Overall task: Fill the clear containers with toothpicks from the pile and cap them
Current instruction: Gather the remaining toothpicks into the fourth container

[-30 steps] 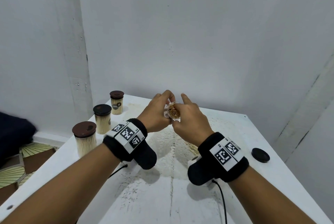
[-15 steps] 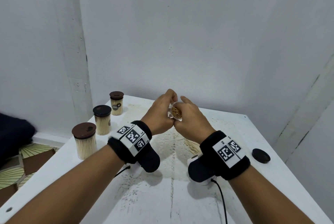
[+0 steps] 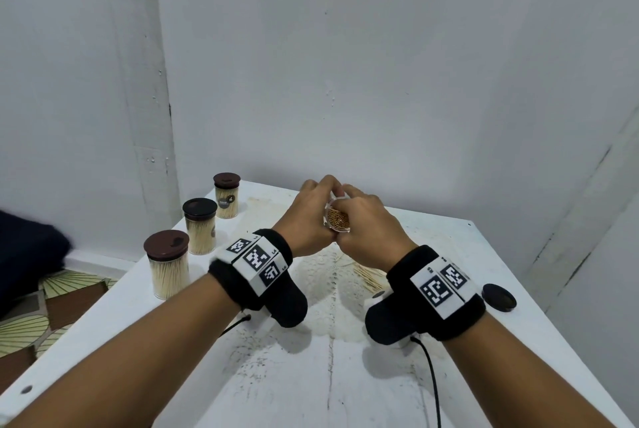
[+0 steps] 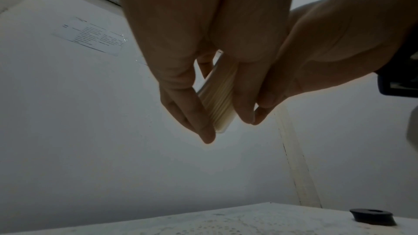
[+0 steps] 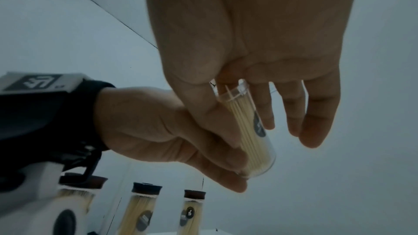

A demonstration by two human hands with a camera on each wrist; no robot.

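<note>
Holding an uncapped clear container [image 3: 337, 218] packed with toothpicks above the table [image 3: 345, 375], mouth tilted toward the head camera.

Gripped between left hand [image 3: 307, 217] and right hand [image 3: 368, 230], fingers of both curled round its wall; raised slightly and drawn closer together than a second ago, contents looking full. Judged ready for capping: loose dark cap [image 3: 499, 297] lying well apart to the right, remaining toothpick pile [image 3: 370, 277] below the hands, three capped containers [image 3: 198, 225] standing at left.
</note>
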